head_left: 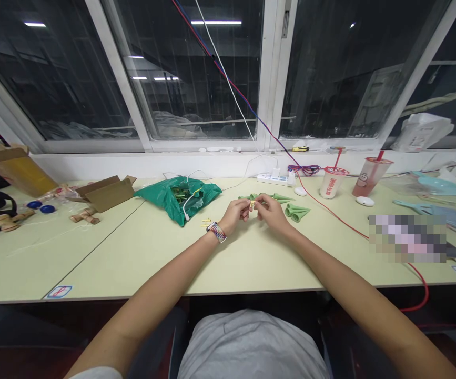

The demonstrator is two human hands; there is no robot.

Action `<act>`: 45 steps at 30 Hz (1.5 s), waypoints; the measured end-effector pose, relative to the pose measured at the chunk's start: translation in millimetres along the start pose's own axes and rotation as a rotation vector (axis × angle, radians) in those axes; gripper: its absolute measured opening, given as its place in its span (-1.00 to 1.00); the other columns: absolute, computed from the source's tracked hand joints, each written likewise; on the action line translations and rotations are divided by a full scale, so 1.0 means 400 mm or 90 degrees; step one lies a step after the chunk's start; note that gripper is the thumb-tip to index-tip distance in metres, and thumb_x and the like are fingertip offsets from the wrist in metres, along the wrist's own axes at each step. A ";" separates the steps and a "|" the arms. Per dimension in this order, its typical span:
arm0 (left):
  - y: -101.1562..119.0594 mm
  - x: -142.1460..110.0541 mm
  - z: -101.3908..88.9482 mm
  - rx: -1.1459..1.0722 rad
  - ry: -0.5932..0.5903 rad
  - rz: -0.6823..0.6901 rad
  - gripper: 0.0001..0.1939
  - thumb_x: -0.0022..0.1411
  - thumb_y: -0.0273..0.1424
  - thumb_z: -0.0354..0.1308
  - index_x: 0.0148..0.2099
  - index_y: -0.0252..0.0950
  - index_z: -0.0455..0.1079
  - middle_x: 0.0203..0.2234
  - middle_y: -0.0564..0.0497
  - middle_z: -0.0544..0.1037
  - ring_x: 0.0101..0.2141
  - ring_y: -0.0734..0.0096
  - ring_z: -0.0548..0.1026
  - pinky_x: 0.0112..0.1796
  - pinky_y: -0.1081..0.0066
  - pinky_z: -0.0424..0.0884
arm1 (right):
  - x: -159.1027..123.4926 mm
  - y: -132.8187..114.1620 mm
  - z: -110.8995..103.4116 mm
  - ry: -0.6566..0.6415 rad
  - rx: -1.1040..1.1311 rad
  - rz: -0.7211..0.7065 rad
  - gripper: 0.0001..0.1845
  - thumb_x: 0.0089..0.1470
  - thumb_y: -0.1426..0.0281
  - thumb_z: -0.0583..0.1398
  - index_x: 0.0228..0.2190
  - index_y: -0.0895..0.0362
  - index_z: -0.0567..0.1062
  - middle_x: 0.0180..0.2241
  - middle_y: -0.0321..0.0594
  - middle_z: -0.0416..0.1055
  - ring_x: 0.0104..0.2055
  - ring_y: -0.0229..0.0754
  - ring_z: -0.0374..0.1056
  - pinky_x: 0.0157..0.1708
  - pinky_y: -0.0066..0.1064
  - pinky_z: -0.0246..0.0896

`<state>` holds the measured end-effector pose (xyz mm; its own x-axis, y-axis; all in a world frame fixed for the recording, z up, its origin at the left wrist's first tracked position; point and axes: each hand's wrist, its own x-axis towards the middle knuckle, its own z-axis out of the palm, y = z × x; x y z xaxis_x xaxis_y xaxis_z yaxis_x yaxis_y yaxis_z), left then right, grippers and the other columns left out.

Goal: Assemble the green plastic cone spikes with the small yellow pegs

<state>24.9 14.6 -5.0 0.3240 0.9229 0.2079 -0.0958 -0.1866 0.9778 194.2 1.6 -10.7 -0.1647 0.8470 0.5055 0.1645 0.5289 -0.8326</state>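
Observation:
My left hand (233, 216) and my right hand (267, 210) meet above the middle of the pale green table (133, 263), their fingertips pinching a small yellow peg (252, 203) between them. Just beyond my right hand lie green paper cones (296, 212), with more green cones (279, 198) behind my fingers. Several loose yellow pegs (206, 222) rest on the table to the left of my left hand. A braided multicoloured watch band (216, 232) circles my left wrist.
A green plastic bag (178, 199) with a white cable lies at the left, beside a cardboard box (105, 193). Behind my hands are a white power strip (274, 179), a red cable, and several drink cups (332, 182). Wooden pieces (85, 216) sit further left.

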 end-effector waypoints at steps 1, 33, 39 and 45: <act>0.000 0.000 0.000 0.002 0.005 0.000 -0.66 0.21 -0.13 0.20 -0.43 -0.30 0.39 -0.67 0.13 0.23 -0.62 0.51 0.25 -0.52 0.44 0.19 | 0.002 0.002 0.000 0.007 0.011 -0.005 -0.77 0.14 0.19 0.23 -0.26 0.07 0.40 -0.31 -0.30 0.43 -0.54 -0.28 0.36 -0.51 -0.39 0.22; 0.000 -0.003 0.006 -0.010 0.020 -0.031 -0.68 0.22 -0.16 0.21 -0.44 -0.31 0.40 -0.65 0.13 0.21 -0.61 0.51 0.24 -0.50 0.43 0.19 | 0.012 0.015 -0.004 0.032 0.047 0.027 -0.70 0.05 0.16 0.34 -0.30 0.10 0.47 -0.31 -0.23 0.48 -0.46 -0.23 0.45 -0.55 -0.41 0.36; 0.019 0.006 -0.019 -0.014 0.062 -0.056 -0.69 0.17 -0.17 0.20 -0.45 -0.31 0.35 -0.63 0.12 0.23 -0.60 0.54 0.25 -0.49 0.46 0.21 | 0.008 0.012 -0.008 0.036 0.013 -0.005 -0.69 0.10 0.14 0.30 -0.21 0.09 0.53 -0.16 -0.18 0.55 -0.49 -0.28 0.46 -0.51 -0.42 0.39; 0.012 0.001 -0.020 0.021 -0.009 -0.049 -0.69 0.17 -0.15 0.22 -0.40 -0.32 0.41 -0.57 0.08 0.33 -0.56 0.52 0.30 -0.47 0.45 0.25 | 0.003 0.016 0.004 -0.015 0.084 0.091 -0.59 0.14 0.00 0.25 -0.27 0.10 0.49 -0.32 -0.22 0.55 -0.57 -0.28 0.41 -0.57 -0.41 0.38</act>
<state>17.0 16.9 -0.5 0.3418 0.9304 0.1326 -0.0393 -0.1268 0.9912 193.7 6.1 -15.8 -0.1711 0.9104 0.3766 0.0590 0.3910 -0.9185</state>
